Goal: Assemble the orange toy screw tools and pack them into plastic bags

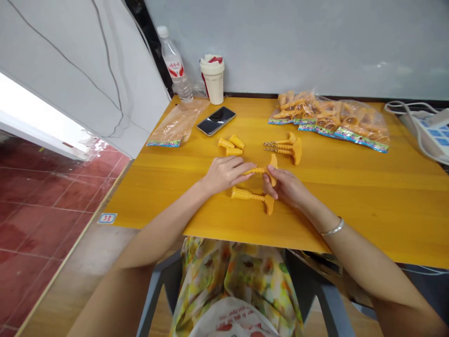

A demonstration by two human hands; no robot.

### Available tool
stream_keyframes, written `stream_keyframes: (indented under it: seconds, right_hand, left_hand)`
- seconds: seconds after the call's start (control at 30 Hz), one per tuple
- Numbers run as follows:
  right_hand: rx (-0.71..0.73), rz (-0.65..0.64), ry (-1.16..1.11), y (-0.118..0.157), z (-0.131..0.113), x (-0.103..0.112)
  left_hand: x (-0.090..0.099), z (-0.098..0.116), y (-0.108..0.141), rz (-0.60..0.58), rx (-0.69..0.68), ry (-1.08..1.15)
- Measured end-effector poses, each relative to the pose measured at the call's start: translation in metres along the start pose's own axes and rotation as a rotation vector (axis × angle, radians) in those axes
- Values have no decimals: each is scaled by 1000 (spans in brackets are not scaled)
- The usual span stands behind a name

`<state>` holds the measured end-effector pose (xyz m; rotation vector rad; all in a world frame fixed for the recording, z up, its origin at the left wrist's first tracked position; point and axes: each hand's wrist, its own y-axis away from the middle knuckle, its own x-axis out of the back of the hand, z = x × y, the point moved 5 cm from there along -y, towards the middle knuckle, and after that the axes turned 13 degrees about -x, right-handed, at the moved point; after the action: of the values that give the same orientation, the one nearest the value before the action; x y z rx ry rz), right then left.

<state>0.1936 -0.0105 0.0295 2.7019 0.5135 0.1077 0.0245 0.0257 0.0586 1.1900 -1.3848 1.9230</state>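
Between my two hands, just above the table, is an orange plastic corkscrew (pixel 259 170) with a T-shaped handle. My left hand (pixel 228 173) is closed around its left end, and the fingers hide the tip. At the other end, my right hand (pixel 283 183) pinches the handle. Right below lies another orange corkscrew (pixel 257 196) with a ribbed sheath over its screw. Three loose orange sheaths (pixel 233 144) rest beyond my left hand. Past my right hand are corkscrews (pixel 286 146) with bare metal spirals pointing left.
Several clear bags of orange corkscrews (pixel 329 114) lie at the back right. An opened plastic bag (pixel 178 122), a phone (pixel 216 120), a water bottle (pixel 176 68) and a cream cup (pixel 213 82) are at the back left. A power strip with white cables (pixel 430 133) sits far right.
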Motion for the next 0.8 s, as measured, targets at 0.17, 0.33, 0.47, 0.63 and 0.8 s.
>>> stream_keyframes:
  seconds: [0.17,0.33,0.47,0.63,0.8]
  right_hand:
    - [212,503,477,2,-16,58]
    - [332,982,993,5,-21,102]
    - [306,1044,1134,-4,-12,113]
    - [265,1053,1109,-10,-5,118]
    - [227,1046,1090,-13,-4,120]
  left_hand:
    - [-12,-13,4,-126,199,103]
    - [-20,-4,6,-335,133,225]
    - [-10,-3,4,-290,119,266]
    - [5,-34,6,-17,249,-18]
    - [-8,-51,9,-75,291,-93]
